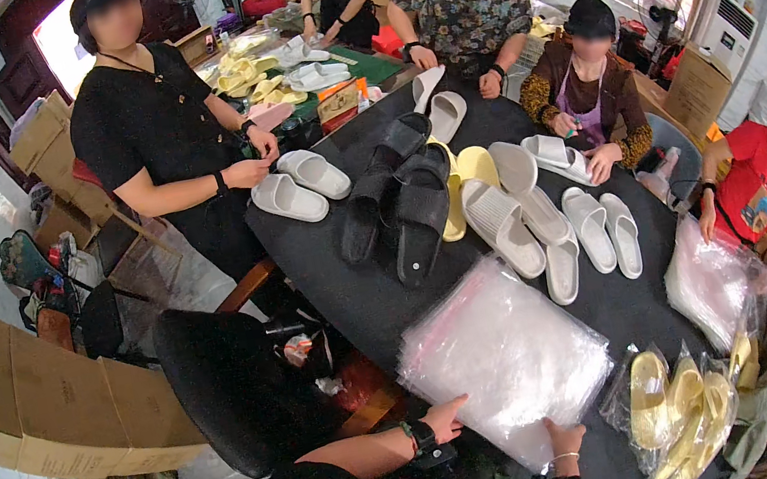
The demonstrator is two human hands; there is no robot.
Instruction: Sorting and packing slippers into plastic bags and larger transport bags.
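Note:
A thick stack of clear plastic bags [504, 351] lies at the near side of the dark table, a pinkish strip along its left edge. My left hand [446, 420] is closed on the near left edge of the stack. At its near right corner, my right hand [566, 438] grips the edge, its fingers partly hidden. Just beyond the bags are black slide sandals [421, 223] and grey slides [503, 225]. Several yellow slides in clear bags [680, 403] lie to the right of my right hand.
White slides [291, 199] sit by a standing person at the left. Other people work around the table [328, 269]; one in red holds more clear bags [704, 277]. A black chair [226, 388] and cardboard boxes [65, 394] stand at my left. Slides cover a green table [365, 65] behind.

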